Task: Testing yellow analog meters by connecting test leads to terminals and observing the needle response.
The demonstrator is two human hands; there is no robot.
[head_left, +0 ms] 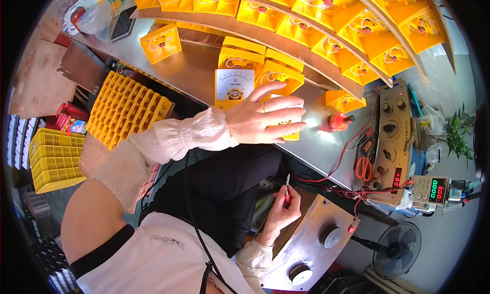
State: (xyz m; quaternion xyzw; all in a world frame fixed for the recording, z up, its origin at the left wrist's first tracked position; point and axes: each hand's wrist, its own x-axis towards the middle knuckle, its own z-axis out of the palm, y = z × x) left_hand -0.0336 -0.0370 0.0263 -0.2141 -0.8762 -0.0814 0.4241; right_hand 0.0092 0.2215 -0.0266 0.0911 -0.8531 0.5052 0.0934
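My left hand (263,116) reaches over the metal bench with its fingers spread. It lies across a yellow-cased panel meter (293,136), mostly hidden under the fingers; I cannot tell whether it presses on it. Just beyond the wrist stands another panel meter (235,84) with a white dial face and yellow case. Behind them are open yellow meter cases (278,72). Lower down, beside the edge of the bench, my right hand (284,211) is closed around a small tool with a red handle and a thin silver tip (288,182), pointing up.
Curved shelves (326,72) of yellow cases with wires arch over the bench (196,72). A red bottle (338,121), red-handled scissors (363,167) and a dial-fronted instrument (390,136) are at the right. A metal panel with knobs (316,243) sits below; stacked yellow parts (127,107) stand left.
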